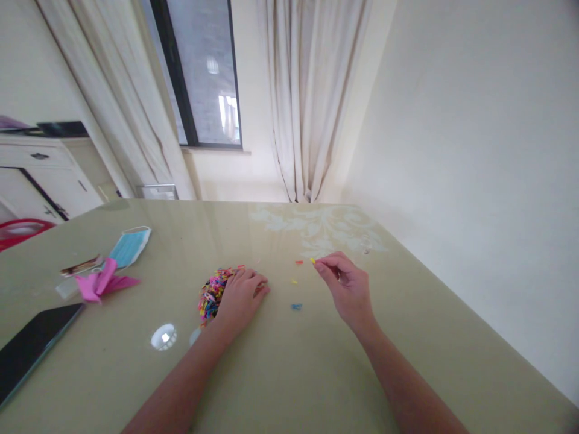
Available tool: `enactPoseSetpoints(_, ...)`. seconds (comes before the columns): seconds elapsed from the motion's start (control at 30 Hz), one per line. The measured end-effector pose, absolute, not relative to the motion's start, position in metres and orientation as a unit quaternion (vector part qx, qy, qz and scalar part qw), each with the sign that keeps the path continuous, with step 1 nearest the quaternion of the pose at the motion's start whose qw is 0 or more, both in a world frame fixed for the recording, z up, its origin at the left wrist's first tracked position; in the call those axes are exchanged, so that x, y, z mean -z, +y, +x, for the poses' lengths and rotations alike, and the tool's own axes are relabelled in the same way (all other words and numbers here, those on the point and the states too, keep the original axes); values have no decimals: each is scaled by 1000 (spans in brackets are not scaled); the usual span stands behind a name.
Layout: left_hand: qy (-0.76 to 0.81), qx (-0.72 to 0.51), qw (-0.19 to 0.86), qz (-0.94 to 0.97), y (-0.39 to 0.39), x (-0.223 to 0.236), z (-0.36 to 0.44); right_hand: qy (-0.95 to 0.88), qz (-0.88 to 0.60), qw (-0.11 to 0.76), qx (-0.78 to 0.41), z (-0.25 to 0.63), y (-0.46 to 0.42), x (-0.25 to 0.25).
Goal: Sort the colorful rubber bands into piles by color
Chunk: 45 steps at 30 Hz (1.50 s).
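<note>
A heap of small, many-coloured rubber bands [211,295] lies on the table left of centre. My left hand [244,294] rests over the right side of this heap, fingers stretched out and partly covering it. To the right, my right hand [347,283] pinches a tiny yellow rubber band [312,261] between thumb and forefinger, just above the tabletop. Between the hands lie a little red band [299,262], a yellow band [294,282] and a small cluster of blue bands [296,307].
On the left are a pink folded paper bird [102,282], a blue face mask [130,247] and a dark tablet-like device [34,343]. The glossy table [271,386] runs along a white wall [488,150] on the right. Curtains [312,90] hang beyond its far edge.
</note>
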State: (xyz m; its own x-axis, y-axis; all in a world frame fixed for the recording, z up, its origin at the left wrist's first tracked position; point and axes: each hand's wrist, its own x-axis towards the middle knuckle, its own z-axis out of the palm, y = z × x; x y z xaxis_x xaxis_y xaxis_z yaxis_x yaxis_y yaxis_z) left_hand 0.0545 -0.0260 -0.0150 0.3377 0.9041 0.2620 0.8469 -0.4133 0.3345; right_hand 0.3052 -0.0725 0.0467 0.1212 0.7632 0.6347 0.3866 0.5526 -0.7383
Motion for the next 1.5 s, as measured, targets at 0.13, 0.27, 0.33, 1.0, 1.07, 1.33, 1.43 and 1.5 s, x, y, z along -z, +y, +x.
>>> enactPoseSetpoints(0.13, 533, -192, 86, 820, -24, 16, 56, -643, -442, 604, -161, 306, -75, -47)
enactPoseSetpoints(0.27, 529, -202, 74, 821, -24, 12, 52, -648, -438, 601, -166, 304, -75, -47)
enactPoseSetpoints(0.33, 534, -216, 63, 815, -23, 11, 48, -646, -436, 604, -166, 303, -75, -47)
enactPoseSetpoints(1.0, 557, -339, 137, 746, -23, -9, 47, -759, -580, 291, -59, 293, -40, 17)
enactPoseSetpoints(1.07, 512, -382, 244, 730, -24, -12, 51, -765, -585, 266, -47, 293, -39, 18)
enactPoseSetpoints(1.33, 419, -378, 427, 706, -43, -14, 80, -752, -470, 428, -174, 284, -59, -3)
enactPoseSetpoints(1.43, 412, -374, 438, 706, -45, -14, 82, -745, -449, 459, -183, 281, -64, -10)
enactPoseSetpoints(1.5, 413, -380, 429, 708, -42, -14, 78, -737, -440, 479, -187, 283, -64, -15)
